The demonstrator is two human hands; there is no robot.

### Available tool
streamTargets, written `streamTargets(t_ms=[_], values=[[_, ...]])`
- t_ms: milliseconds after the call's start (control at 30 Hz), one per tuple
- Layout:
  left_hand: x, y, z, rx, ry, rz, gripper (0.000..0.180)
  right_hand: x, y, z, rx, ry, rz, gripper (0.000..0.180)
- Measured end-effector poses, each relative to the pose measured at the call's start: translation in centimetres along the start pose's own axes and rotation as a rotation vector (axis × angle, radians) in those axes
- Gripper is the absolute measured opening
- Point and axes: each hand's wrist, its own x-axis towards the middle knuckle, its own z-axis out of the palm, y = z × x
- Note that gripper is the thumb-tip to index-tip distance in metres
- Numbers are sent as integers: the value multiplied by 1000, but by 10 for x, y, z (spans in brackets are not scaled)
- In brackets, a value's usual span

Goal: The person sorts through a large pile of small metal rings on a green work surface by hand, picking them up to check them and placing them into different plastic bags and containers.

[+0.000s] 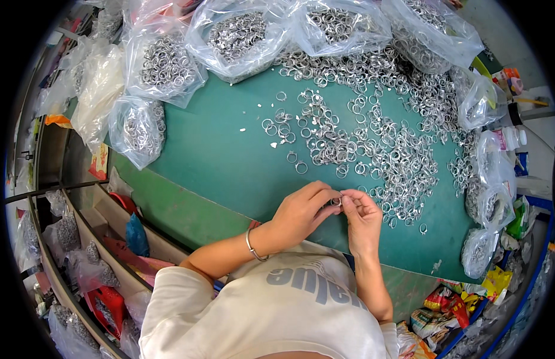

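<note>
Near the front edge of the green tabletop [229,149], my two hands meet. A small silver ring [335,201] is pinched between their fingertips. My left hand [301,215] is closed, with its thumb and forefinger at the ring. From the other side, the bent fingers and thumb of my right hand [362,218] press on it too. Just beyond my hands lies a loose spread of silver rings [403,167], running back into a dense heap [373,69]. A few single rings [301,167] lie apart from it, with small white bits scattered nearby.
Clear plastic bags full of rings [237,36] line the back of the table, and more bags [478,251] stand along its right edge. At left is a divided drawer [110,215] with bagged parts. Colourful packets [451,305] lie at lower right.
</note>
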Motion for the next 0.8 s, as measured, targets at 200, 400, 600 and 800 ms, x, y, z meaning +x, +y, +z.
streamTargets(t_ms=[200,400,600,800], values=[[14,-19,-17,23,169,-41,15,5,3,-7,-296,160,-174,12],[50,-49,-47,491,190,-97,25,-4,4,12,-966,-213,-563,17],[47,-36,-30,432,-86,148,39,43,-18,3,-1136,18,-774,18],[61,-65,-30,678,-175,283,32,76,-22,-11,-1430,42,-838,13]])
